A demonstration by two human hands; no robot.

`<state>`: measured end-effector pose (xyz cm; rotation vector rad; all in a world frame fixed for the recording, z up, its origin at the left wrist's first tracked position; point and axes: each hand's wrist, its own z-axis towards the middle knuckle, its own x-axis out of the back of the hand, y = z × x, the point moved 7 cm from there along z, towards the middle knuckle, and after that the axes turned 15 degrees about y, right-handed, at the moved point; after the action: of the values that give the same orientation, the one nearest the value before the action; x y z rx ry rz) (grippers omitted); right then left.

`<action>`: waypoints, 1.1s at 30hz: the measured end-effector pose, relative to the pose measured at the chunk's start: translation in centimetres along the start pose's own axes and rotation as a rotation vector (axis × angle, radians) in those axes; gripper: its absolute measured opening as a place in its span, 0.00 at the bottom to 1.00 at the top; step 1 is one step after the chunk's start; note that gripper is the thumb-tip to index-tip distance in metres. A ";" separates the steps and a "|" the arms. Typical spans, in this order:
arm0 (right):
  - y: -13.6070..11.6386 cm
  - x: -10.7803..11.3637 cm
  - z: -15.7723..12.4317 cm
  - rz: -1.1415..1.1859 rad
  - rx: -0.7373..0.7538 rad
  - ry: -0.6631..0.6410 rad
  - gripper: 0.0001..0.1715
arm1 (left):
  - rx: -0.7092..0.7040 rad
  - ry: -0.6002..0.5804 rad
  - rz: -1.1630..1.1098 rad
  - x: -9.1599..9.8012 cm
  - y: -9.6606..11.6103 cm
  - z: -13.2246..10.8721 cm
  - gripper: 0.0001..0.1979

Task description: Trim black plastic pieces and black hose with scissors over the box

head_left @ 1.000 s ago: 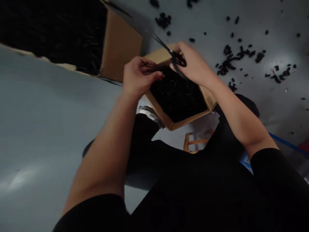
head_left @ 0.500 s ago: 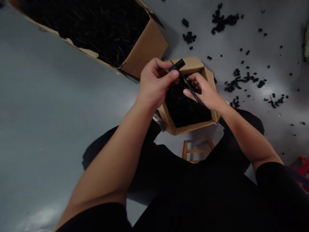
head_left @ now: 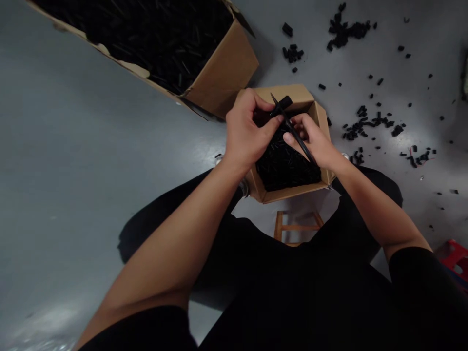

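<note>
Black ribbed plastic rod (head_left: 294, 132): left grip (head_left: 248, 129) pinching head, right grip (head_left: 310, 139) closed on shaft, above cardboard box (head_left: 288, 93)

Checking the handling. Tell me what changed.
The hands drew together above the cardboard box: the left hand now pinches the ribbed end of a thin black part, and the right hand grips its stem lower down. The boxed black pieces and floor scatter stayed.

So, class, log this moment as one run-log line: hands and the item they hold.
left hand: on ribbed end of black plastic rod | right hand: on rod's thin shaft | below: cardboard box of black pieces
</note>
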<state>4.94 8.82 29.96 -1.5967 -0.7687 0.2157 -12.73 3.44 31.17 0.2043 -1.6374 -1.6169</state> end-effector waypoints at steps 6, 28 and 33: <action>0.1 0.3 -0.4 0.002 -0.032 0.007 0.40 | -0.045 -0.055 0.075 -0.7 0.3 -0.4 0.11; 0.2 1.8 -0.8 -0.030 0.004 0.063 0.44 | 0.229 -0.223 -0.447 -3.2 -2.6 -0.4 0.23; -0.2 2.3 -1.4 -0.116 0.027 0.047 0.45 | 0.286 -0.241 -0.462 -2.7 -2.5 -0.7 0.22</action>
<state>7.42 9.01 31.09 -1.5211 -0.8161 0.1044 -11.54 4.18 27.64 0.5902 -2.1230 -1.7857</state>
